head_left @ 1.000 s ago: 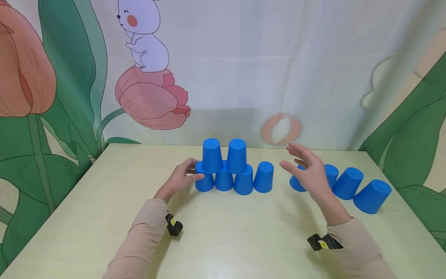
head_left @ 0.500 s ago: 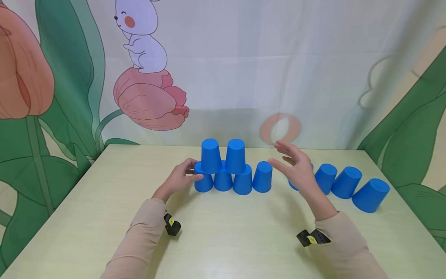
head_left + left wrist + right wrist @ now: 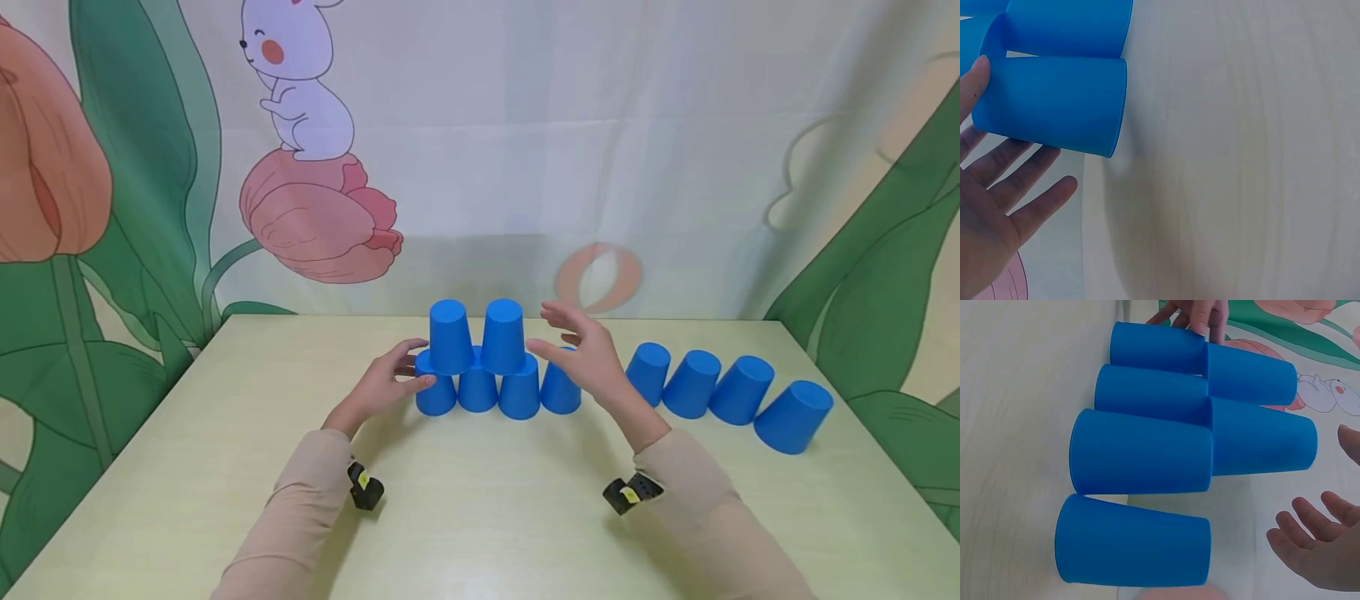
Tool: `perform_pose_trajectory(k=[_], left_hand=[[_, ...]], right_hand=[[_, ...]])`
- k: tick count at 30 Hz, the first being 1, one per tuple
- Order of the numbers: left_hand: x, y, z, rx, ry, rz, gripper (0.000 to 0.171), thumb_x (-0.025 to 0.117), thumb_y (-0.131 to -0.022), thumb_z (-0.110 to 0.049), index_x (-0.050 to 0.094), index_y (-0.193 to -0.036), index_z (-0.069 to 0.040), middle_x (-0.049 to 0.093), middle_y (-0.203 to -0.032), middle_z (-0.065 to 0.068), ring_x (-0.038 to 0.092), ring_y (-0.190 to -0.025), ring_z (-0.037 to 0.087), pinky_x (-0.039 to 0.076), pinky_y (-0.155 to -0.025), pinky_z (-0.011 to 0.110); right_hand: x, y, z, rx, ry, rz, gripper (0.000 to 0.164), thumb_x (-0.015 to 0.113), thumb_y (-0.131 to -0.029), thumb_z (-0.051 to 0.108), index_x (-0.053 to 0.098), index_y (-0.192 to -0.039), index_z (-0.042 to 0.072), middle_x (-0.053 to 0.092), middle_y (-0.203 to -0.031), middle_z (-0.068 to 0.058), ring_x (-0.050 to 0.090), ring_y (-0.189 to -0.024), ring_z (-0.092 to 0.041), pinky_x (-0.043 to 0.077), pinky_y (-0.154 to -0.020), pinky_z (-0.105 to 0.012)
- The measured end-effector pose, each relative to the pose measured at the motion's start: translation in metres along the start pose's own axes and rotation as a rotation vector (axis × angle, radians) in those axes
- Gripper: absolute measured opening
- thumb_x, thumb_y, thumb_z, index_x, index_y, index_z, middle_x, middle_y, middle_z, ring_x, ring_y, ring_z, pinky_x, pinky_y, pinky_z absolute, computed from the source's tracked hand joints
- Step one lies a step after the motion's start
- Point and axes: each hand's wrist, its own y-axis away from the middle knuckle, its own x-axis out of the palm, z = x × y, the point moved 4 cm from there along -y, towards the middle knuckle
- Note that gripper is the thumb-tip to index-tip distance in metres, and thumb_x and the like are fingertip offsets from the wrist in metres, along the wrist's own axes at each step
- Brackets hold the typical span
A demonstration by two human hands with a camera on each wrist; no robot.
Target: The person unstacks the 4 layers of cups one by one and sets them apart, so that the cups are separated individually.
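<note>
1. Middle right, four inverted cups (image 3: 692, 385) slant in a row, apart from the stack (image 3: 519, 398).
2. Right of centre, your right hand (image 3: 587, 357) hovers near the upper-right cup (image 3: 503, 337), fingers loose, gripping nothing; one brush could topple it!
3. Left of centre, your left hand (image 3: 380, 387) spreads its fingers, thumb seemingly touching the leftmost base cup (image 3: 437, 399); push that, and the upper-left cup (image 3: 450, 337) could lose its footing.

- It seemed an indoor recording corner, though whether home or studio I couldn't tell.
- Behind the pale wood-grain table (image 3: 480, 508) hung a creased white cloth (image 3: 465, 125).
- Its print showed a cartoon rabbit (image 3: 311, 117) and green leaves (image 3: 146, 125).
- Small black wrist cameras (image 3: 366, 492) were worn.
</note>
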Motion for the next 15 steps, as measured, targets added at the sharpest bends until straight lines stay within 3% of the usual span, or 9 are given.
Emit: perform_pose_trajectory(k=[9, 15], left_hand=[[-0.002, 0.003, -0.002, 0.048, 0.014, 0.001, 0.057, 0.055, -0.09, -0.038, 0.037, -0.138, -0.013, 0.044, -0.135, 0.014, 0.049, -0.115, 0.034, 0.043, -0.091, 0.047], [-0.001, 0.001, 0.001, 0.029, 0.027, -0.01, 0.056, 0.056, -0.089, -0.039, 0.04, -0.136, -0.014, 0.047, -0.132, 0.014, 0.05, -0.114, 0.033, 0.044, -0.091, 0.046]], right_hand=[[0.017, -0.014, -0.002, 0.02, 0.012, 0.018, 0.06, 0.065, -0.085, 0.029, 0.041, -0.136, 0.008, 0.047, -0.132, -0.013, 0.043, -0.121, -0.028, 0.037, -0.097, -0.046], [0.025, -0.02, -0.005, 0.025, 0.018, 0.016, 0.062, 0.065, -0.084, 0.031, 0.04, -0.136, 0.008, 0.047, -0.133, -0.013, 0.043, -0.121, -0.028, 0.038, -0.097, -0.044]])
